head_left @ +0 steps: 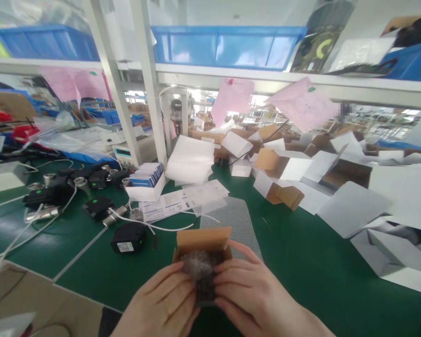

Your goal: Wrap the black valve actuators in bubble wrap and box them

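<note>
A small cardboard box [204, 238] stands low in the middle of the view, its brown flap raised at the back. Inside it lies a dark item wrapped in clear bubble wrap [197, 266]; what the item is cannot be made out. My left hand [164, 295] grips the box's left side, its fingertips at the wrap. On the opposite side, my right hand [250, 283] is closed around the box, with fingers pressing at the opening. Just behind the box, a flat sheet of bubble wrap [231, 217] rests on the green table [294, 262].
Several black valve actuators with metal fittings and white cables, one being a black unit [128, 238], sit at left. A white box of blue booklets [145, 180] and printed sheets [185, 199] lie behind. Open white cartons [358, 206] pile up at right, below a shelf with blue bins [228, 47].
</note>
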The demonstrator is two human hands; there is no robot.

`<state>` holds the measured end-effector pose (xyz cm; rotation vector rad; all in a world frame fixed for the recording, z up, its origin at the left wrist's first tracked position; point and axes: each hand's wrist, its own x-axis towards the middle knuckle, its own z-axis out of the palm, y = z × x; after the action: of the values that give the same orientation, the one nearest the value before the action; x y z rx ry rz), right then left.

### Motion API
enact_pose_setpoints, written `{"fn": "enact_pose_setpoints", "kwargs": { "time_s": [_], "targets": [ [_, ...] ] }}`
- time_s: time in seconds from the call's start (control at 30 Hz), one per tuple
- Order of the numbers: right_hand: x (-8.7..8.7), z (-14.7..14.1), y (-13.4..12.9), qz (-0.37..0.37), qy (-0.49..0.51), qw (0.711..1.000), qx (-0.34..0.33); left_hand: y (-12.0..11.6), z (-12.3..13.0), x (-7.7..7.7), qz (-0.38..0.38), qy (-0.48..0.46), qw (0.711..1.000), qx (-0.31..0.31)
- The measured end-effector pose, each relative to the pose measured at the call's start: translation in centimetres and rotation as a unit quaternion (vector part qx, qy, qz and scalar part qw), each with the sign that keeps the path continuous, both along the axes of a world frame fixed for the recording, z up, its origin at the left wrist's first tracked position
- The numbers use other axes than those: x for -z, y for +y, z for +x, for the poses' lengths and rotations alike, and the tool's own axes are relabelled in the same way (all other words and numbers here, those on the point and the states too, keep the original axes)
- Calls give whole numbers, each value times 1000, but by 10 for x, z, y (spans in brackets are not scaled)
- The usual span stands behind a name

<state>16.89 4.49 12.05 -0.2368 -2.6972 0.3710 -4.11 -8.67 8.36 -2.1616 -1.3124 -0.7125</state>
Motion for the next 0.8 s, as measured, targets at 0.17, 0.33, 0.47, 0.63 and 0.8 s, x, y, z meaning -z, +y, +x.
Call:
{"fn": "enact_pose_setpoints", "kwargs": {
  "time_s": [0.17, 0.33, 0.47, 0.63, 0.8],
  "targets": [
    [34, 14, 28, -307, 223, 915, 139, -24, -26, 17, 57, -235, 963, -121],
    [75, -14, 36, -655, 150, 736, 82, -18, -17, 52, -33, -284, 951, -114],
    [77, -26, 33, -704, 122, 699, 40, -9, -9, 63, -2, -302, 949, -87],
    [68, -39, 28, -646, 90, 757, 42, 2, -14, 58, -12, -270, 963, -3],
    [61, -43, 23, -407, 163, 899, 10, 4, -18, 56, -31, -264, 964, 8]
  ]
}}
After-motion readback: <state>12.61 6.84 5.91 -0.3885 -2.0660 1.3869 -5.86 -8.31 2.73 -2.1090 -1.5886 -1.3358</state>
